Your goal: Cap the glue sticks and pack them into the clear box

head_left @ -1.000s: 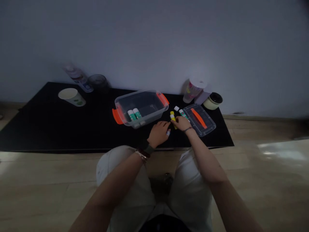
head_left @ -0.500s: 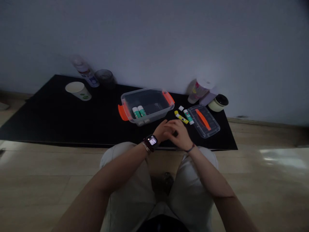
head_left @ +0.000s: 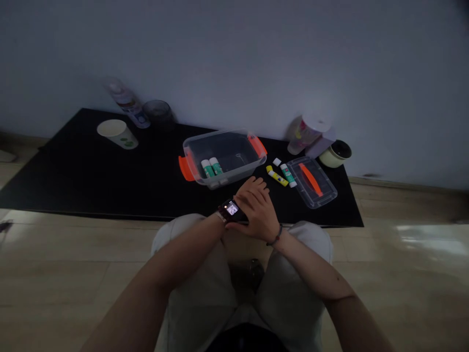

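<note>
My left hand [head_left: 249, 195] and right hand [head_left: 258, 220] overlap at the front edge of the black mat, with the right one against my left wrist. A lit smartwatch [head_left: 231, 209] sits on that wrist. Neither hand shows any object, though the overlap hides part of both. Nearest them is a clear plastic box with orange handles [head_left: 222, 159], holding two green-labelled glue sticks [head_left: 211, 167]. To its right lie a yellow glue stick [head_left: 277, 176], a green-labelled glue stick [head_left: 288, 175] and a small white cap [head_left: 277, 162]. A clear lid with an orange handle [head_left: 311, 180] rests beside them.
The black mat [head_left: 73, 171] lies on a wooden floor against a wall. A paper cup [head_left: 117, 134] lies on its side at left. Along the wall stand a blurred bottle [head_left: 128, 103], a dark glass [head_left: 157, 115], a plastic cup [head_left: 307, 133] and a cream pot [head_left: 335, 154].
Both hands have drawn back toward me from the sticks and now overlap. The yellow stick and green-labelled stick lie on the mat, out of my hands. The watch face is lit and showing.
</note>
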A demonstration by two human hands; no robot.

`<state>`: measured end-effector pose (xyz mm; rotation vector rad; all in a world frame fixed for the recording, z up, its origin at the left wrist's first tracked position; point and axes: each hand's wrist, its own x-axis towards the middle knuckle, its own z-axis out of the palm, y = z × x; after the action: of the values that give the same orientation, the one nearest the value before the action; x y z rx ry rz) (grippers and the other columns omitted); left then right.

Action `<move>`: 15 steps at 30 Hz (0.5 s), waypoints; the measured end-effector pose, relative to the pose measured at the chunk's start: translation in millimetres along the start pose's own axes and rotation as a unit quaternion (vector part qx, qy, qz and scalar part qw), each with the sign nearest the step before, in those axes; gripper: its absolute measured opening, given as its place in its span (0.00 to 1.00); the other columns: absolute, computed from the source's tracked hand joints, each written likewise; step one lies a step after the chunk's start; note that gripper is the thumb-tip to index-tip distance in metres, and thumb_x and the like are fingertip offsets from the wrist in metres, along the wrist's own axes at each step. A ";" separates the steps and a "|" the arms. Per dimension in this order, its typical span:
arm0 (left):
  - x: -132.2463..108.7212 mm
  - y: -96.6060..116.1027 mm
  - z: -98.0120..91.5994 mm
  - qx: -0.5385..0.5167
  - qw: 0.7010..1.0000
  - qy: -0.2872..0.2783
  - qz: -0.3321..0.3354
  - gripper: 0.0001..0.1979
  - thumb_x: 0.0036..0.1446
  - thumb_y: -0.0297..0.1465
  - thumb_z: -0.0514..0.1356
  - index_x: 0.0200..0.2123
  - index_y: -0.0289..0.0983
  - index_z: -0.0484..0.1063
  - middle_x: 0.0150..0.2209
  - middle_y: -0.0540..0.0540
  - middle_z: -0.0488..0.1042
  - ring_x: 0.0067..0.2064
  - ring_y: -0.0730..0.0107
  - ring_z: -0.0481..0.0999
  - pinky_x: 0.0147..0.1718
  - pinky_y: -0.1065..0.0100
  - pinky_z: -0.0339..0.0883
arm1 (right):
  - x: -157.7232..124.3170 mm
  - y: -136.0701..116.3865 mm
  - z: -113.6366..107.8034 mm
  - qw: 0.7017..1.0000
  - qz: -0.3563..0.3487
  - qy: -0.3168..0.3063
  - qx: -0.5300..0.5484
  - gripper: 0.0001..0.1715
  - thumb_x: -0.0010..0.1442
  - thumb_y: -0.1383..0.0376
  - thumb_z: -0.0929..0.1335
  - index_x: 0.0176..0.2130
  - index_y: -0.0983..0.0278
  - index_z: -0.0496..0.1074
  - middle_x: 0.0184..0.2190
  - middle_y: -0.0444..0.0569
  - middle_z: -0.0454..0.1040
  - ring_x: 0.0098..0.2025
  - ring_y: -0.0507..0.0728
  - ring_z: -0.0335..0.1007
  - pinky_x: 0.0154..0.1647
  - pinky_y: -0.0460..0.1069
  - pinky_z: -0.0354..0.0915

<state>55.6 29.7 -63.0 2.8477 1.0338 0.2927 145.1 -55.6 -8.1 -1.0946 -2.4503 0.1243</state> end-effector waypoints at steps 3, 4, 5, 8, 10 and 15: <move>-1.3 1.0 -7.7 0.026 1.000 0.000 -0.001 0.10 0.67 0.27 0.54 0.36 0.38 0.74 0.38 0.44 0.74 0.48 0.59 0.67 0.46 0.59 0.54 | -1.1 3.6 -1.2 0.999 0.031 0.008 0.011 0.38 0.58 0.40 0.69 0.54 0.65 0.76 0.53 0.61 0.75 0.58 0.68 0.65 0.61 0.62 0.58; -2.0 1.6 -10.4 0.028 1.000 0.002 -0.001 0.10 0.68 0.28 0.53 0.37 0.38 0.74 0.38 0.44 0.74 0.48 0.59 0.67 0.47 0.59 0.54 | -1.6 5.2 -1.9 0.999 0.040 0.007 0.019 0.38 0.58 0.40 0.69 0.54 0.65 0.76 0.53 0.61 0.74 0.58 0.68 0.66 0.60 0.62 0.59; -2.6 2.4 -12.9 0.028 1.000 0.005 -0.004 0.10 0.68 0.28 0.53 0.37 0.38 0.74 0.38 0.44 0.74 0.49 0.59 0.67 0.47 0.58 0.54 | -1.9 6.6 -2.7 0.998 0.048 0.003 0.028 0.37 0.58 0.41 0.69 0.54 0.65 0.76 0.53 0.61 0.74 0.58 0.68 0.66 0.60 0.63 0.59; -3.8 4.0 -17.8 0.027 1.000 0.001 -0.009 0.10 0.68 0.29 0.53 0.38 0.38 0.74 0.40 0.44 0.75 0.49 0.58 0.67 0.47 0.58 0.55 | -2.6 8.9 -4.5 0.997 0.055 -0.009 0.051 0.36 0.58 0.43 0.70 0.55 0.64 0.75 0.54 0.61 0.74 0.58 0.69 0.66 0.60 0.64 0.58; -3.9 4.0 -18.9 0.025 1.000 -0.003 -0.008 0.10 0.68 0.29 0.53 0.38 0.38 0.74 0.40 0.44 0.75 0.49 0.58 0.67 0.48 0.58 0.55 | -3.0 8.8 -4.8 0.997 0.053 -0.010 0.058 0.35 0.59 0.43 0.70 0.55 0.64 0.75 0.54 0.61 0.74 0.58 0.69 0.66 0.60 0.64 0.58; -4.5 3.9 -17.5 -0.002 1.000 -0.007 -0.015 0.10 0.67 0.28 0.53 0.39 0.38 0.74 0.41 0.43 0.75 0.50 0.58 0.67 0.50 0.57 0.56 | 0.2 11.9 -7.4 0.996 0.054 -0.005 0.073 0.35 0.59 0.42 0.70 0.54 0.63 0.76 0.53 0.60 0.74 0.58 0.68 0.66 0.59 0.63 0.59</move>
<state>51.0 24.3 -45.9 2.8241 1.0700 0.2732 156.4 -48.1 -4.5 -1.1634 -2.3497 0.3381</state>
